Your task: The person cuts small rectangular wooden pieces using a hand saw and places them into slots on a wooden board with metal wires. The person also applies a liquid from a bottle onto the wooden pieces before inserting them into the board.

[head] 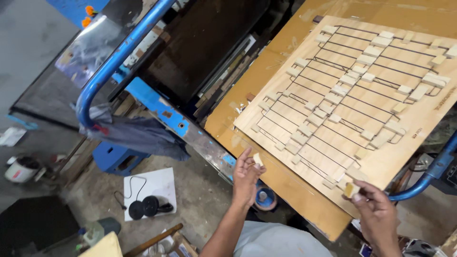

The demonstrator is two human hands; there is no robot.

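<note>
A pale plywood die board (381, 109) with dark cut lines and several small foam blocks stuck on it lies on a brown sheet (285, 185). My left hand (246, 176) is raised by the board's lower left edge and pinches a small pale foam block (257, 159) between thumb and fingers. At the board's near corner, my right hand (376, 212) grips another small tan block (352, 190), touching the board's edge.
A blue metal frame (121, 52) with a grey cloth (138, 135) draped on it stands to the left. On the floor lie a white sheet with black round objects (145, 205), a white tub (21, 169) and a wooden handle (152, 240). Blue tube (428, 178) at right.
</note>
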